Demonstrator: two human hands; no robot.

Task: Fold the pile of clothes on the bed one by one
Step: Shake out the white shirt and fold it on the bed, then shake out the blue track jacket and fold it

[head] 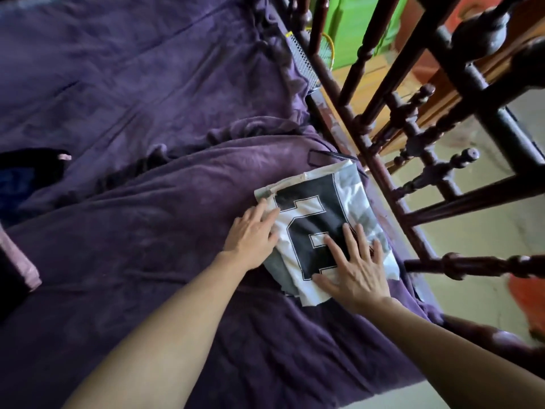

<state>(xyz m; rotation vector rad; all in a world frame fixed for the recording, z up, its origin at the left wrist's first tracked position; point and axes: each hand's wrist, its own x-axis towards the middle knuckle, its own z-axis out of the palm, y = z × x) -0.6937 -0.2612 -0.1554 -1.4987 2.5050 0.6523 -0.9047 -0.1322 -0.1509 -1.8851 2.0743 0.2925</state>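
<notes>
A folded white and grey jersey (318,208) with a large black number printed on it lies on the purple bedspread (147,231), close to the bed's right edge. My left hand (250,234) rests flat on its left side, fingers straight. My right hand (354,270) presses flat on its lower right part with fingers spread. A strip of dark fabric shows under the jersey's far edge. At the far left lie a dark garment (32,169) and a pink-edged cloth (20,261), both cut off by the frame.
A dark turned-wood bed rail (413,149) runs along the right side, right next to the jersey. Beyond it are a pale floor, a green cabinet (354,22) and a racket (303,60) by the mattress edge. The bedspread is rumpled in the middle.
</notes>
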